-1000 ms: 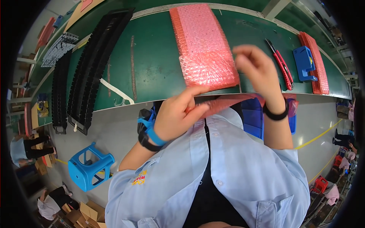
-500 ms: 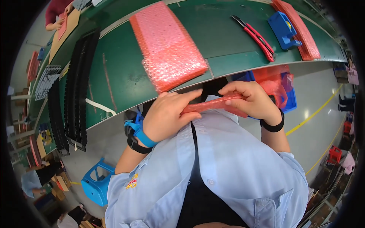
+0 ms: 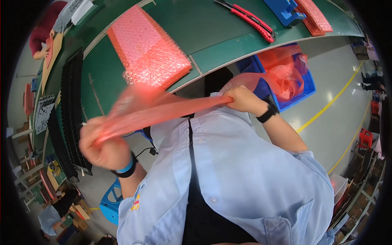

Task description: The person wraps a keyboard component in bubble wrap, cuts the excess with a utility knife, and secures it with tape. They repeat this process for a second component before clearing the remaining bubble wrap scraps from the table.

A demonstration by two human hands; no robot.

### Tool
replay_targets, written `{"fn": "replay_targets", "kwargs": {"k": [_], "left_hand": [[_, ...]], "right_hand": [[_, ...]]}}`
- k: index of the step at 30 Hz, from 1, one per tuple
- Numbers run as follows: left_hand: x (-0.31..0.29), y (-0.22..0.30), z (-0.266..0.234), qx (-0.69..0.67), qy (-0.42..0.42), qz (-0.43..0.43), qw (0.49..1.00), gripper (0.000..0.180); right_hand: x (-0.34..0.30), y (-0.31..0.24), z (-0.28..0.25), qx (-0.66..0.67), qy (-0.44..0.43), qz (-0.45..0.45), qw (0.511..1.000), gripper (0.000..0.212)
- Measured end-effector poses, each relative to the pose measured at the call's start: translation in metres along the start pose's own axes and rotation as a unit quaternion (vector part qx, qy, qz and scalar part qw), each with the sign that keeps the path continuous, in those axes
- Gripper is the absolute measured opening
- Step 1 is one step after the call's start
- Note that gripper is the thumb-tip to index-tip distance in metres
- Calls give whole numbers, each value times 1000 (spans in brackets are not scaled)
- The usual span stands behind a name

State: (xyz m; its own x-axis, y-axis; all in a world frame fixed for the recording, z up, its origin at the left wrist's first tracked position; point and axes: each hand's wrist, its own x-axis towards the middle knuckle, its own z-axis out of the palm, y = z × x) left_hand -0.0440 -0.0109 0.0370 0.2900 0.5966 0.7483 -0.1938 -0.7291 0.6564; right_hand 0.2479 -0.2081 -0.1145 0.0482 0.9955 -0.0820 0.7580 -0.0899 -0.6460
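A length of translucent pink bubble wrap is stretched between my two hands in front of my chest. My left hand, smeared by motion, is closed around its left end, beyond the table's front edge. At its other end my right hand pinches the wrap between closed fingers. Behind the right hand, more of the wrap trails toward a blue crate holding crumpled pink wrap. On the table beyond lies a flat parcel in pink bubble wrap, its near corner partly behind the blurred film.
On the green table lie a red utility knife, a blue tape dispenser and another pink wrapped parcel. Long black slotted strips stand at the left. A blue stool is below. Another person's hand works at far left.
My hands have drawn apart, the left one moving left and toward me, pulling the bubble wrap out long between them. The view has shifted, showing more of the blue crate.
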Motion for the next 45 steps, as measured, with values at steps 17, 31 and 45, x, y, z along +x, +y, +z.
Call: {"fn": "replay_targets", "kwargs": {"k": [17, 31, 45], "left_hand": [[23, -5, -81, -356, 1, -173, 918, 21], [19, -1, -63, -281, -178, -142, 932, 15], [49, 49, 22, -100, -384, 40, 917, 14]], "right_hand": [[-8, 48, -21, 158, 692, 120, 694, 21], [9, -65, -41, 211, 30, 27, 977, 38], [72, -169, -80, 261, 91, -266, 923, 54]]}}
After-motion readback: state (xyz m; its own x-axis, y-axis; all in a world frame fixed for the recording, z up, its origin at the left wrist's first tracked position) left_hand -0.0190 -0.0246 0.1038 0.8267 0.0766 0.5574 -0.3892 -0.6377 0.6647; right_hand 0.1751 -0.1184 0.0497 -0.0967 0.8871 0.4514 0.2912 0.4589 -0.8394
